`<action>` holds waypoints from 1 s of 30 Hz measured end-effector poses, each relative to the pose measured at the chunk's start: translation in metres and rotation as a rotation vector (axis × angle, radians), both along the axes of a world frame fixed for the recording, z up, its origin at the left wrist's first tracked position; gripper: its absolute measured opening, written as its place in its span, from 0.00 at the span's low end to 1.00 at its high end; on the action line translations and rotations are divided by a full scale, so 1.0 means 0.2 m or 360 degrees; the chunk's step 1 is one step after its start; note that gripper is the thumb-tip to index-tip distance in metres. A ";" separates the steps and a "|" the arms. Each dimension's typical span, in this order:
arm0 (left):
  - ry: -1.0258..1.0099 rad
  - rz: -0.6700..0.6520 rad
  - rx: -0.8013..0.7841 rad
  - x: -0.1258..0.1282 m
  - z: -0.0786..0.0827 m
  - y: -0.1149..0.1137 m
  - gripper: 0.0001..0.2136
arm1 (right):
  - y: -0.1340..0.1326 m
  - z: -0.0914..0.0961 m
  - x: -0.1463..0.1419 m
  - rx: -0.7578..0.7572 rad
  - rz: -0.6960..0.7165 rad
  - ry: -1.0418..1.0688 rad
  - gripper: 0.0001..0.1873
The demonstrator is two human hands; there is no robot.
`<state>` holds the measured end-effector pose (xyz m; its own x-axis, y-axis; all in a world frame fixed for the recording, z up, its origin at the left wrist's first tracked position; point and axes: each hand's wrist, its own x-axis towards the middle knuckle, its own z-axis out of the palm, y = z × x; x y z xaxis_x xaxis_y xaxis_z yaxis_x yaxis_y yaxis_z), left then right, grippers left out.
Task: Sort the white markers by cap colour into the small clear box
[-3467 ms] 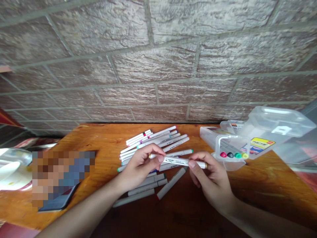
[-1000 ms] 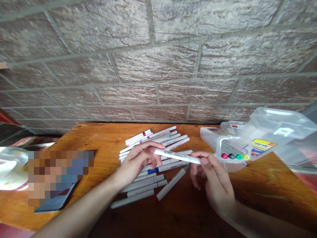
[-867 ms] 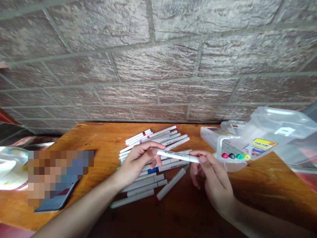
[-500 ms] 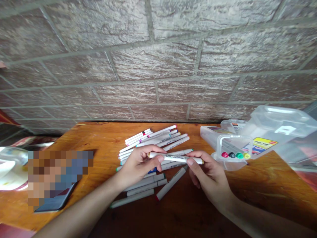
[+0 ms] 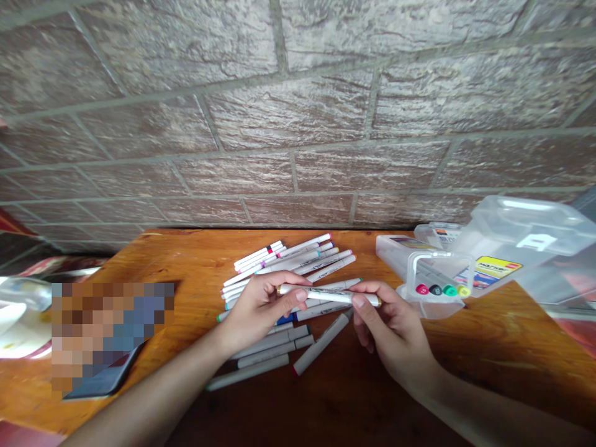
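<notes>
A white marker (image 5: 330,294) with yellowish ends is held level between my two hands, above a spread of other markers. My left hand (image 5: 267,305) pinches its left part between thumb and fingers. At the other end, my right hand (image 5: 388,320) grips it the same way. Beneath and behind lie several white markers (image 5: 279,344) with differently coloured ends, partly hidden by my hands. One marker with a red end (image 5: 321,344) lies slantwise just left of my right hand.
On the right stands a clear plastic case (image 5: 395,254) with several markers inside, their coloured ends facing me. A larger translucent box (image 5: 554,239) is behind it. A phone (image 5: 105,379), partly blurred out, rests on the wooden table (image 5: 186,261) at left. A brick wall (image 5: 298,112) rises behind.
</notes>
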<state>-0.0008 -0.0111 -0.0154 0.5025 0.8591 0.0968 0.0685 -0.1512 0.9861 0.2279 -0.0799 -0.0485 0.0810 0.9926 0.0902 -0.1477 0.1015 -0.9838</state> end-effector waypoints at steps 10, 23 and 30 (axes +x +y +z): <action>-0.0048 -0.0034 0.0016 0.01 0.02 0.00 0.15 | 0.00 0.00 0.00 -0.0025 -0.0008 0.0081 0.19; -0.0283 -0.0006 -0.0161 0.01 0.00 0.01 0.17 | 0.00 0.02 0.00 -0.0047 -0.0026 0.0269 0.19; -0.0402 -0.0031 -0.0266 0.01 -0.02 0.02 0.18 | 0.00 0.02 0.00 -0.0059 -0.0041 0.0363 0.19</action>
